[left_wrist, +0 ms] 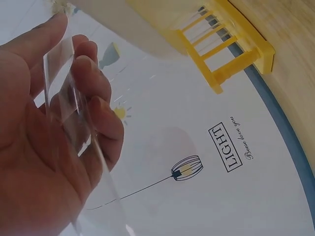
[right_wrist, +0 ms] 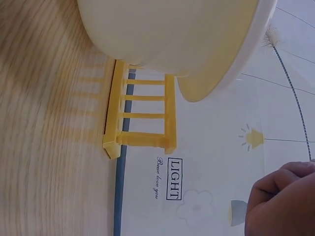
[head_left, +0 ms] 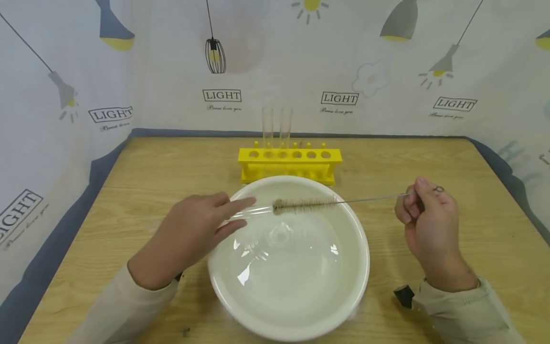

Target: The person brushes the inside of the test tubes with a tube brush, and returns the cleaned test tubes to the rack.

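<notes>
My left hand (head_left: pixel 191 231) grips a clear glass test tube (head_left: pixel 261 210) over the left part of the white basin (head_left: pixel 362 239). In the left wrist view the tube (left_wrist: pixel 101 162) lies across the palm, with the fingers curled about it. My right hand (head_left: pixel 431 227), to the right of the basin, pinches the thin twisted-wire handle of a test tube brush (head_left: pixel 306 204). The wire's small end loop shows above that hand. The brush lies nearly level above the basin, its bristled tip right at the tube's end. Light glints off the basin's inside.
A yellow test tube rack (head_left: pixel 290 155) stands just behind the basin, with two clear test tubes (head_left: pixel 285 126) upright in it. The wooden table (head_left: pixel 150 167) meets a printed cloth backdrop (head_left: pixel 283 62) at the back and sides.
</notes>
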Motion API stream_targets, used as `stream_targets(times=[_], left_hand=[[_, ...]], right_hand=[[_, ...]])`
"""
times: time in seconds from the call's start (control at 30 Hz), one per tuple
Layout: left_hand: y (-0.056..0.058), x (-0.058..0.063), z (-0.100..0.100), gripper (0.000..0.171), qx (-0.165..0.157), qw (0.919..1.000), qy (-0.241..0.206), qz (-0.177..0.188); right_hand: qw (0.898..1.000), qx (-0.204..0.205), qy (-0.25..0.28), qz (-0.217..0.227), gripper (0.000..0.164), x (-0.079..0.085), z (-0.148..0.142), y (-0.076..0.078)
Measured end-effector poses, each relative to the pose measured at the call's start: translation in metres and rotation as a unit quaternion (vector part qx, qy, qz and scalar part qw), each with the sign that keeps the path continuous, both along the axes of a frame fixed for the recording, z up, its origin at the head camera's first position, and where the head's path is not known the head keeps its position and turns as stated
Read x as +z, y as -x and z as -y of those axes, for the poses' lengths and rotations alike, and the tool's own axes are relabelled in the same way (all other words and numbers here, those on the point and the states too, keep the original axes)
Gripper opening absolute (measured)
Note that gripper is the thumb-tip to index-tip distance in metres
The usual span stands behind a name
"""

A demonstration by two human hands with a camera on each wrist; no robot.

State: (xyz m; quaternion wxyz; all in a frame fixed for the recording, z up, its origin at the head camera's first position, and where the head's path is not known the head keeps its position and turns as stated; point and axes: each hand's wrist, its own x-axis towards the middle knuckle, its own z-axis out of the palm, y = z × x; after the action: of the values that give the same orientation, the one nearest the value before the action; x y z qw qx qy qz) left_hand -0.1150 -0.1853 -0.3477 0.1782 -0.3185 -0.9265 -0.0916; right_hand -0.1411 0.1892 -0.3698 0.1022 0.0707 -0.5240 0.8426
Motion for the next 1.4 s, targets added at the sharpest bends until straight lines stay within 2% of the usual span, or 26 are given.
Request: stream_targets(times=[0.53, 0.83, 1.4], left_hand=[[0.000, -0.002, -0.002, 0.045, -0.027, 0.9986, -0.026, -0.038], [-0.003, -0.003, -0.009, 0.043, -0.059, 0.9971, -0.038, -0.030], [-0.006, 0.000, -0.011, 0.039, -0.062, 0.9969, -0.033, -0.035]], right_hand=[[0.999, 0.022, -0.008, 0.040, 0.035, -0.002, 0.004, 0.000], [0.997, 0.049, -0.027, 0.050, 0.033, -0.002, 0.007, -0.006], [0.996, 0.057, -0.040, 0.058, 0.033, -0.004, 0.017, -0.009]])
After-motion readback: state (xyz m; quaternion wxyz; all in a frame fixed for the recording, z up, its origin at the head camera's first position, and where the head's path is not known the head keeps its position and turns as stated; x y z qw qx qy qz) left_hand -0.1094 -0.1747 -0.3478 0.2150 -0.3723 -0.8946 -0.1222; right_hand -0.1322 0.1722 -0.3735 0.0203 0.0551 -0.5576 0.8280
